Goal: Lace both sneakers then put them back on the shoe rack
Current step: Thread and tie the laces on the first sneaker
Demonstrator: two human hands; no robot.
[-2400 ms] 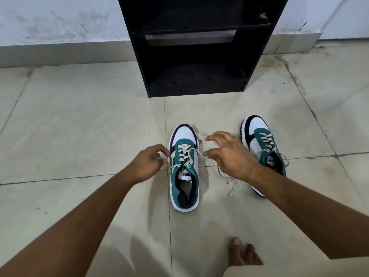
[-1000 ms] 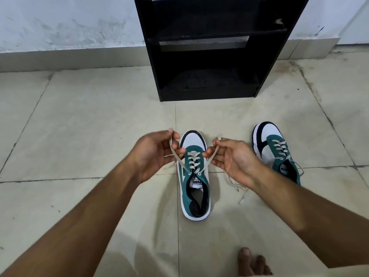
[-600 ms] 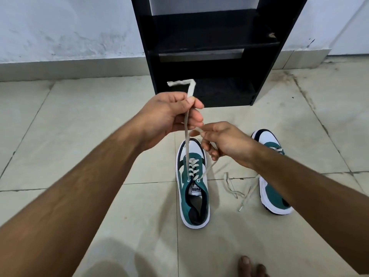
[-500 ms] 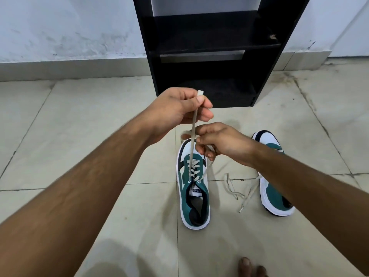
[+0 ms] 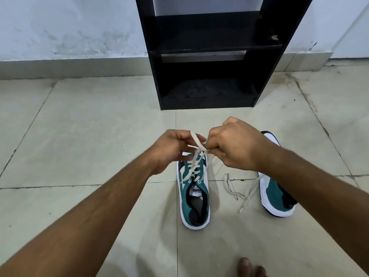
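A teal, white and black sneaker point(image 5: 194, 198) stands on the floor tiles, toe pointing at the black shoe rack point(image 5: 207, 54). Its cream lace point(image 5: 196, 151) rises from the eyelets and crosses just above the toe. My left hand point(image 5: 171, 150) pinches one end of the lace, my right hand point(image 5: 233, 144) pinches the other, and the two hands almost touch. The second sneaker point(image 5: 276, 194) lies to the right, partly hidden by my right forearm, with its loose lace ends point(image 5: 237, 191) trailing on the floor.
The rack stands against a white wall point(image 5: 69, 27), with two dark shelves open to the front. My bare toes point(image 5: 250, 267) show at the bottom edge. Beige floor tiles point(image 5: 89, 126) spread to the left and right.
My left hand has come down from in front of the rack to just above the toe. Both hands have met there, and the two lace ends now cross between them.
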